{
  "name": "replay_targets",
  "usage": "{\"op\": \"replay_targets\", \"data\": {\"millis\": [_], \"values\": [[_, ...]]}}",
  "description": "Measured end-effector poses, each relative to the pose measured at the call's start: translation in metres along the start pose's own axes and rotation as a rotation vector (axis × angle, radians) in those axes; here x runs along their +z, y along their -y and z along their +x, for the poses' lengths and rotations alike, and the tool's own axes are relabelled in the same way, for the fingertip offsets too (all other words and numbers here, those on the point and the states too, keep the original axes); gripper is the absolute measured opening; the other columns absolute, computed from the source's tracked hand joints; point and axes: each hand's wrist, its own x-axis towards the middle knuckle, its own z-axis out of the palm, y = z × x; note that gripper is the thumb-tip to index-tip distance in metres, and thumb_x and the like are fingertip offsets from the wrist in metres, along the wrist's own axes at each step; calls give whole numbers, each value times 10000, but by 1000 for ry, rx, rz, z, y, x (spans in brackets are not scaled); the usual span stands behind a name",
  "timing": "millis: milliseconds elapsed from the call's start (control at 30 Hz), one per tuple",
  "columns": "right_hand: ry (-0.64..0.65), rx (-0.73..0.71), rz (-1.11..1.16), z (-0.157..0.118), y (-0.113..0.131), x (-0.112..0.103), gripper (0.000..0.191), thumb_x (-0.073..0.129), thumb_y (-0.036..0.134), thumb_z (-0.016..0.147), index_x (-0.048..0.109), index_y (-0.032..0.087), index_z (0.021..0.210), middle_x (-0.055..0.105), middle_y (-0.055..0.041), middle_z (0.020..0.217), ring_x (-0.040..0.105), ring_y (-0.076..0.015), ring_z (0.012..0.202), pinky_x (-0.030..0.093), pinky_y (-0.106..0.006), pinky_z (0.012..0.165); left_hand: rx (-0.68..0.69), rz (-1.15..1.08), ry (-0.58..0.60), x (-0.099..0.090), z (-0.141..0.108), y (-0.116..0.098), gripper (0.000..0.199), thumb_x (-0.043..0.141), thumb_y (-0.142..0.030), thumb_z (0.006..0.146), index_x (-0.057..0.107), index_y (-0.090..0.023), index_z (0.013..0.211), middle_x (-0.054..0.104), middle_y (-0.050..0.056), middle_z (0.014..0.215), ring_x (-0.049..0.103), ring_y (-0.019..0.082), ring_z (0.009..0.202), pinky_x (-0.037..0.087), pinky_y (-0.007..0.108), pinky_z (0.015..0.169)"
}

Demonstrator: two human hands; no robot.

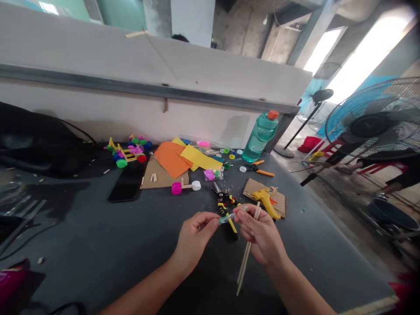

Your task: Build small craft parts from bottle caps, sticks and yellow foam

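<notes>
Between my two hands is a small clear, greenish plastic piece (226, 218), its exact kind too small to make out. My left hand (197, 234) pinches its left end with thumb and forefinger. At the other end my right hand (259, 234) pinches it, while its fingers also hold a few thin wooden sticks (243, 267) that slant downward. Just beyond the hands lie black-and-yellow pliers (226, 210). A yellow glue gun (267, 203) rests on a cardboard piece (282, 203) past my right hand. Pink and white caps joined by a stick (186, 186) lie farther off.
A phone (124, 183), orange paper (173, 158), and a colourful wheeled toy (127, 151) are at the back left. Orange-handled pliers (260, 169) lie near a green bottle (260, 136). A low white partition (131, 113) bounds the table's far side; a fan (370, 124) stands right.
</notes>
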Motion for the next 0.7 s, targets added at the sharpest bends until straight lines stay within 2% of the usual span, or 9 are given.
{"op": "replay_targets", "data": {"millis": [67,133,167,267,333,400,567,633,700], "values": [[-38,-98,-26,-2,2,-3,183,732,313,686,678,155,762,592,2,623,230,0,376,132,-161,341,-49,-269,-90,-1,3,1,271,648,-326,772,653,-241,1030,651,25,959,560,159,859,449,271,749],[-84,-210,-94,-5,3,-6,161,715,311,709,690,173,788,635,-18,673,276,-15,393,177,-170,354,-77,-440,-109,0,4,2,304,634,-342,790,635,-250,1080,616,45,1123,542,180,979,468,302,792],[-95,-249,-149,-7,4,-7,152,707,310,717,698,181,796,651,-25,690,307,-25,404,205,-175,363,-101,-474,-51,1,3,2,272,618,-359,804,664,-216,1030,621,68,1120,541,193,996,471,315,803],[-24,-248,-358,-10,5,-2,116,700,299,717,721,197,766,666,-21,671,404,-61,437,294,-196,396,-168,-550,282,8,1,0,333,551,-409,846,713,-129,923,667,124,986,573,204,937,464,336,827],[61,-216,-475,-9,5,5,82,695,280,712,727,205,720,671,-13,660,476,-87,482,356,-208,440,-163,-667,324,11,1,-3,308,564,-399,842,711,-147,939,667,100,992,583,176,890,463,312,820],[139,-205,-539,-5,5,15,72,682,257,717,725,210,686,684,-8,671,551,-116,558,417,-221,516,-162,-725,289,10,5,-7,274,622,-369,807,705,-144,938,675,76,926,587,138,813,463,264,783],[224,-231,-621,3,2,31,72,659,228,720,720,197,699,702,-20,693,629,-167,666,482,-267,634,-165,-717,191,-6,17,-20,153,726,-257,709,648,-129,676,646,18,750,566,87,649,460,206,645],[227,-332,-703,5,2,34,84,642,204,733,726,204,741,699,-25,717,633,-169,685,487,-270,643,-174,-627,136,-11,20,-21,176,724,-267,703,622,-129,659,635,11,733,563,84,620,469,210,621],[250,-519,-836,8,4,37,145,603,157,756,730,223,780,685,-29,763,627,-159,717,480,-260,653,-175,-488,92,-15,23,-19,198,712,-287,702,603,-130,651,612,1,669,549,84,573,479,219,587]]}}
